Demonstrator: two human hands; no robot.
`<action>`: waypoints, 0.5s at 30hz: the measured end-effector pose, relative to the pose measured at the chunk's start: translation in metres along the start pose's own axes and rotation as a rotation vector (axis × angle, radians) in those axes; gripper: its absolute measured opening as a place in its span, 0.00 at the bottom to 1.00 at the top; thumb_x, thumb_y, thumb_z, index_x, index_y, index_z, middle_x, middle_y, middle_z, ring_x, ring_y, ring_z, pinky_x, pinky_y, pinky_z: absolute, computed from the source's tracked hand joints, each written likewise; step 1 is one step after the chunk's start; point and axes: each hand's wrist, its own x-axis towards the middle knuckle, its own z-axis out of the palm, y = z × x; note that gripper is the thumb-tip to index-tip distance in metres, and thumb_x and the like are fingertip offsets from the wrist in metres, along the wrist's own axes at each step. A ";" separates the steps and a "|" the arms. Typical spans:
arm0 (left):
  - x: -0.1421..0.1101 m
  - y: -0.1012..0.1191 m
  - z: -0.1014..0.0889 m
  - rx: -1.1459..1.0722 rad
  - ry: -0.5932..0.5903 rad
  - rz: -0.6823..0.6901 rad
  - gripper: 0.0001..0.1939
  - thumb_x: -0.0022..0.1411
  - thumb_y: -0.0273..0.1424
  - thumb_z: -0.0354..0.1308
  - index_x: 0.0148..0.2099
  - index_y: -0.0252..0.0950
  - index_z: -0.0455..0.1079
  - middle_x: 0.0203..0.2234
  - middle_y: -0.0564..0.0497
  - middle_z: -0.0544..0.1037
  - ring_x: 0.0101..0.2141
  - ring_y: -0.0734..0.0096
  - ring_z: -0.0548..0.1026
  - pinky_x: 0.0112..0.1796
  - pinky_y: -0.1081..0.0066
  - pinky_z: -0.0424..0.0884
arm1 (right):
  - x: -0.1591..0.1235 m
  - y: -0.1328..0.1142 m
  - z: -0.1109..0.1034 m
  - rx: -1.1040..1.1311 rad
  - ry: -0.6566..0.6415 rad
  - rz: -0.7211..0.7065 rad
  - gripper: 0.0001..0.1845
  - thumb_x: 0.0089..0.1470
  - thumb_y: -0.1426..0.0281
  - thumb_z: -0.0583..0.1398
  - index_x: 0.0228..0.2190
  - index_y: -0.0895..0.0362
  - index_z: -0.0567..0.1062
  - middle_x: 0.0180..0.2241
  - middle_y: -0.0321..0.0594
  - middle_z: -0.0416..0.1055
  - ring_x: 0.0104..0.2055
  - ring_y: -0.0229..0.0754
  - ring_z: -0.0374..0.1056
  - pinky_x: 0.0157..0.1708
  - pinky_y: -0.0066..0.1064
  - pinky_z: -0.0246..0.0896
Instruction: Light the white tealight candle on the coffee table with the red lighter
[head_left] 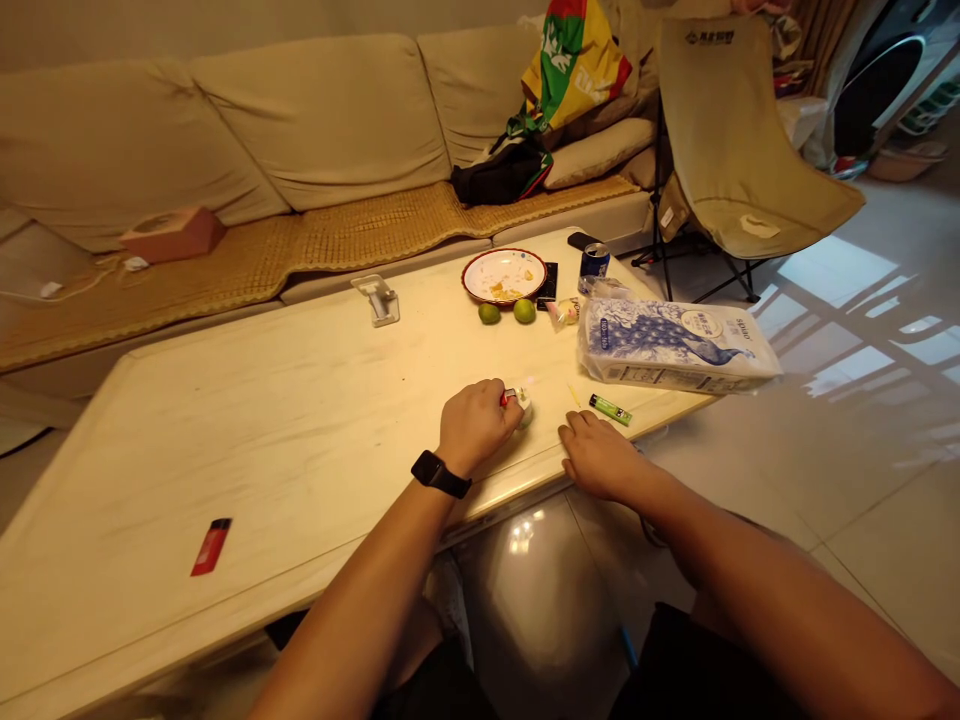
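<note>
**Q: State of the left grip?**
A: Closed. My left hand gripped a red lighter, its head just beside a small white object. A faint glow showed above the lighter's head.

**Q: State of the right grip?**
A: Open. My right hand lay spread, its fingers resting on the table near the edge. A green lighter and a thin yellow stick lay just ahead.

**Q: Other items?**
A: A second red lighter lay well to my left. Farther ahead were two limes, a plate and a wrapped pack.
</note>
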 end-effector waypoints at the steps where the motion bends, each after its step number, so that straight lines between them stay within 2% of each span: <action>1: 0.000 0.000 0.000 -0.001 -0.003 -0.001 0.13 0.68 0.40 0.49 0.35 0.38 0.68 0.32 0.46 0.79 0.35 0.61 0.74 0.32 0.64 0.58 | 0.000 0.000 0.001 -0.002 0.002 -0.001 0.20 0.59 0.66 0.60 0.50 0.64 0.73 0.53 0.60 0.67 0.57 0.58 0.59 0.57 0.43 0.55; 7: 0.000 -0.002 -0.001 -0.021 -0.007 -0.004 0.14 0.68 0.40 0.48 0.35 0.39 0.68 0.32 0.47 0.78 0.33 0.62 0.73 0.32 0.64 0.57 | 0.001 0.001 0.005 -0.010 0.015 0.000 0.21 0.58 0.66 0.60 0.50 0.64 0.73 0.53 0.60 0.67 0.57 0.58 0.60 0.56 0.43 0.56; 15: -0.001 -0.001 -0.001 -0.078 0.009 0.005 0.11 0.65 0.39 0.52 0.33 0.39 0.64 0.30 0.48 0.76 0.32 0.63 0.72 0.31 0.64 0.58 | 0.001 0.001 0.004 -0.020 0.014 -0.001 0.20 0.59 0.66 0.60 0.50 0.64 0.73 0.52 0.59 0.68 0.56 0.58 0.60 0.55 0.42 0.57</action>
